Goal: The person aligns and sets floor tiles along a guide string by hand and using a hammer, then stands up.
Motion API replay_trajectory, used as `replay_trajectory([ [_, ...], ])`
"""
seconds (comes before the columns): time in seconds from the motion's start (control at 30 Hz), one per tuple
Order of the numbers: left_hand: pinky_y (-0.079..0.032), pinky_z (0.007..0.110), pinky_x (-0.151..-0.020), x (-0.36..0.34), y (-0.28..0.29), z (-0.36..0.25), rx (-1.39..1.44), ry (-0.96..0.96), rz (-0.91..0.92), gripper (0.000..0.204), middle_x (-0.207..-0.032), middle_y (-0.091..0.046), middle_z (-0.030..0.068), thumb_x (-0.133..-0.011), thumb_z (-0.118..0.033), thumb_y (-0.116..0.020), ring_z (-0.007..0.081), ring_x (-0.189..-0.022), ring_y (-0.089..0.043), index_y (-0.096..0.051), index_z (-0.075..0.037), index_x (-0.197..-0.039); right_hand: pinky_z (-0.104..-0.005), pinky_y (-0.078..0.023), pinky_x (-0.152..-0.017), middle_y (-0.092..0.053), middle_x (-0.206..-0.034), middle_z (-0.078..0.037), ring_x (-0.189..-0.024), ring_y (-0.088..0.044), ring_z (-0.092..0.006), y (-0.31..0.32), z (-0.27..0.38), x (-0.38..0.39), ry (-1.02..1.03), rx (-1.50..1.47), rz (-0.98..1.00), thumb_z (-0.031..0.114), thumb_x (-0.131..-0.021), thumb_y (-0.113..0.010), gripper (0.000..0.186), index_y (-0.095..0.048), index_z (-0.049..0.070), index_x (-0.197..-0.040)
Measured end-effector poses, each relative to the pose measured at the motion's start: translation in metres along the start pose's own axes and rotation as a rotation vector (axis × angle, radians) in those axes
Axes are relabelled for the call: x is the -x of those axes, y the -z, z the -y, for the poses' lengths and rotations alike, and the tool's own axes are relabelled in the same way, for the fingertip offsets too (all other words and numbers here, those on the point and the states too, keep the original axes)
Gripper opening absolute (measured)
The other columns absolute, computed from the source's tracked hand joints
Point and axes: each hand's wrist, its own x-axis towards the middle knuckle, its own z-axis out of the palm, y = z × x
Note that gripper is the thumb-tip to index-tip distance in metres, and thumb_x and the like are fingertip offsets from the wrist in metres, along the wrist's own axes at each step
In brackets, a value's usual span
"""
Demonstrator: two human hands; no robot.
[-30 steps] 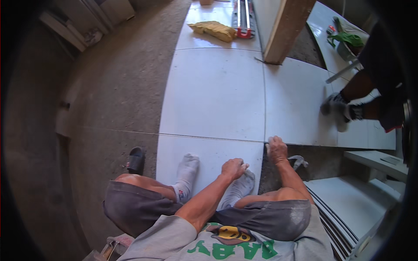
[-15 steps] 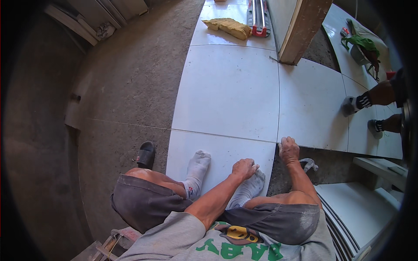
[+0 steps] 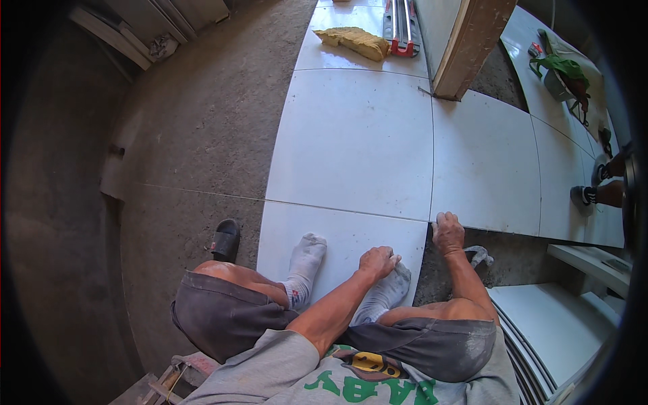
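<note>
Tile (image 3: 343, 246): white, lying flat under both socked feet (image 3: 307, 260), with bare floor (image 3: 202, 128) off its left edge. Left hand's over its right half, right hand's just off its far right corner.
Left hand (image 3: 379, 262): fingers curled in narrow, right by the toes of the right foot. Can't tell if anything's pinched in there, or if it's actually touching the tile.
Right hand (image 3: 447, 234): bunched up narrow too, at the near left corner of the side tile (image 3: 486, 162). Fingertips look to be on that edge, but can't tell if they're gripping anything.
Far tile (image 3: 351, 142): flat, past the seam along the first one's far edge.
String (image 3: 196, 192): thin, comes across the floor to the tile's far left corner.
Slipper (image 3: 228, 239): dark, on the floor just off the tile's left edge.
Stack (image 3: 540, 310): white sheets, well right of the tile.
Cutter (image 3: 403, 30): beyond the far tile, yellow chunk (image 3: 354, 43) just left of it.
Post (image 3: 466, 50): wooden, standing by the side tile's far left corner.
Bucket (image 3: 555, 86): upper right, green cloth (image 3: 559, 65) over its rim.
Co-worker's feet (image 3: 584, 197): far right, well clear of both hands.
</note>
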Motion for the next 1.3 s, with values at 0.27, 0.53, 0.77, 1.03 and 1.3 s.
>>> replay_trajectory([
  [0.27, -0.049, 0.046, -0.080, -0.006, -0.003, 0.012, 0.001, -0.028, 0.002, 0.038, -0.091, -0.067, 0.0204, -0.085, -0.041, -0.056, 0.0374, -0.090, -0.063, -0.069, -0.006, -0.091, -0.0401, -0.053, -0.064, -0.055, -0.080, -0.009, -0.079, -0.059, -0.0276, -0.009, 0.000, -0.002, 0.011, 0.010, -0.024, 0.018, -0.076, -0.065, 0.014, -0.054, 0.009, -0.081],
  [0.53, -0.047, 0.044, -0.084, -0.003, 0.002, -0.003, -0.017, 0.032, 0.054, 0.040, -0.097, -0.067, 0.0192, -0.085, -0.043, -0.056, 0.0354, -0.095, -0.062, -0.069, -0.007, -0.096, -0.0388, -0.051, -0.069, -0.055, -0.083, -0.010, -0.083, -0.058, -0.0277, -0.002, -0.004, 0.000, 0.006, -0.008, 0.003, 0.017, -0.075, -0.066, 0.016, -0.054, 0.009, -0.082],
  [0.77, -0.047, 0.043, -0.084, -0.004, 0.003, 0.000, -0.028, 0.042, 0.065, 0.041, -0.097, -0.067, 0.0193, -0.085, -0.043, -0.056, 0.0354, -0.095, -0.063, -0.068, -0.007, -0.098, -0.0390, -0.051, -0.070, -0.056, -0.084, -0.010, -0.085, -0.058, -0.0280, -0.001, -0.002, -0.002, -0.024, -0.035, 0.012, 0.017, -0.073, -0.069, 0.019, -0.055, 0.009, -0.084],
  [1.03, -0.047, 0.043, -0.085, -0.003, 0.003, 0.005, -0.033, 0.064, 0.067, 0.040, -0.096, -0.067, 0.0195, -0.085, -0.042, -0.057, 0.0354, -0.095, -0.063, -0.068, -0.006, -0.098, -0.0390, -0.052, -0.072, -0.056, -0.085, -0.010, -0.086, -0.058, -0.0284, 0.000, 0.002, -0.002, -0.056, -0.052, 0.036, 0.017, -0.074, -0.069, 0.020, -0.055, 0.008, -0.086],
  [1.3, -0.048, 0.044, -0.078, -0.007, 0.001, 0.008, -0.067, -0.015, 0.019, 0.041, -0.089, -0.067, 0.0193, -0.083, -0.044, -0.058, 0.0352, -0.088, -0.064, -0.068, -0.005, -0.092, -0.0391, -0.052, -0.071, -0.057, -0.086, -0.010, -0.085, -0.059, -0.0285, 0.001, -0.001, -0.002, -0.066, -0.075, 0.021, 0.014, -0.072, -0.066, 0.017, -0.055, 0.008, -0.084],
])
